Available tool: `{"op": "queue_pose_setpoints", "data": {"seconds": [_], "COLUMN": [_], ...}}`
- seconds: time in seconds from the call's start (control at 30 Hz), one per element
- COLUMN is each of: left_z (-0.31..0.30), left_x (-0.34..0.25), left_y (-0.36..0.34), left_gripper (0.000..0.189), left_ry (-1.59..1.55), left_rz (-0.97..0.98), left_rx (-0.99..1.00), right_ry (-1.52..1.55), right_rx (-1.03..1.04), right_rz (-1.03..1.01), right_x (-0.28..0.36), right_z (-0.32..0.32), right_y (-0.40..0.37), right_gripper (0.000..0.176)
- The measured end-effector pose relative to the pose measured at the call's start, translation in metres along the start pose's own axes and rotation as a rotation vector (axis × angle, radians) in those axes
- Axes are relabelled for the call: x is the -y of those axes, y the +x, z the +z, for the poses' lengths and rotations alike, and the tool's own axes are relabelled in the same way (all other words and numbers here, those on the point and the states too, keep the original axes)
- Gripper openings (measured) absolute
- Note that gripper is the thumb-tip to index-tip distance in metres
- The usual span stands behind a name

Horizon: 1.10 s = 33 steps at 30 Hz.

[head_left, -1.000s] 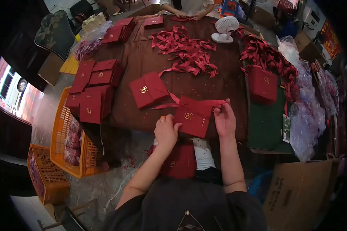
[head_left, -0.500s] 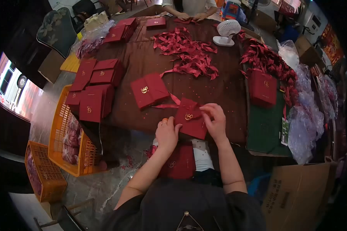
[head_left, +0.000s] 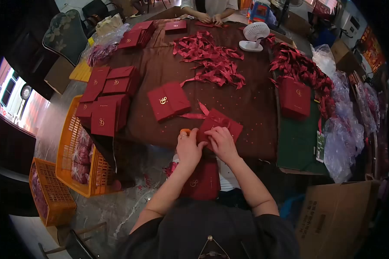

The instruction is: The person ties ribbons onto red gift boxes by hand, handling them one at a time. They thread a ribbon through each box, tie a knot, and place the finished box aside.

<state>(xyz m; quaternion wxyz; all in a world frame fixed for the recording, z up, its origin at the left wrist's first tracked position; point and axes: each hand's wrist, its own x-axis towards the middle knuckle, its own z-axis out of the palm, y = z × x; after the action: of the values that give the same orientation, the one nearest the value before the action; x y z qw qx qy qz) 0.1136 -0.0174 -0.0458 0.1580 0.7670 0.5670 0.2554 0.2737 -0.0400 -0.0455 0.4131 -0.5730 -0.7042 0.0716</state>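
- Since half a second ago, our right hand [head_left: 221, 143] has slid from the middle of the red envelope [head_left: 222, 122] to its near left corner. There it meets our left hand [head_left: 189, 147].
- Nearest us, a spare red packet [head_left: 202, 181] lies in our lap, under our forearms.
- Both hands sit at the near edge of the brown table [head_left: 255, 146]. Their fingers are curled closed, pinching the envelope's corner, though the knuckles hide the exact grip.
- The envelope lies flat on the table, turned like a diamond, its far half uncovered. We judge it light, thin card that holds its shape but creases easily. Its smooth face may slip, so edges and corners look the safest places to hold.
- A loose ribbon strip [head_left: 193, 115], soft and limp, lies against the envelope's left side.
- Farther off are a gold-marked red folder [head_left: 168, 101], a ribbon pile [head_left: 212, 60], a white fan [head_left: 253, 34] and a co-worker's hands [head_left: 207, 18].
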Motion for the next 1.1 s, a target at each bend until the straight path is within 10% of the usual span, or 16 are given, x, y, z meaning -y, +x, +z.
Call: {"op": "queue_pose_setpoints", "data": {"seconds": [1.1], "left_z": [0.009], "left_x": [0.02], "left_y": [0.008], "left_gripper": [0.03], "left_ry": [-0.364], "left_rz": [0.068], "left_rx": [-0.127], "right_ry": [0.001], "right_rx": [-0.041], "right_rz": [0.001], "right_x": [0.006], "right_z": [0.02], "right_y": [0.001], "right_gripper": [0.012]}}
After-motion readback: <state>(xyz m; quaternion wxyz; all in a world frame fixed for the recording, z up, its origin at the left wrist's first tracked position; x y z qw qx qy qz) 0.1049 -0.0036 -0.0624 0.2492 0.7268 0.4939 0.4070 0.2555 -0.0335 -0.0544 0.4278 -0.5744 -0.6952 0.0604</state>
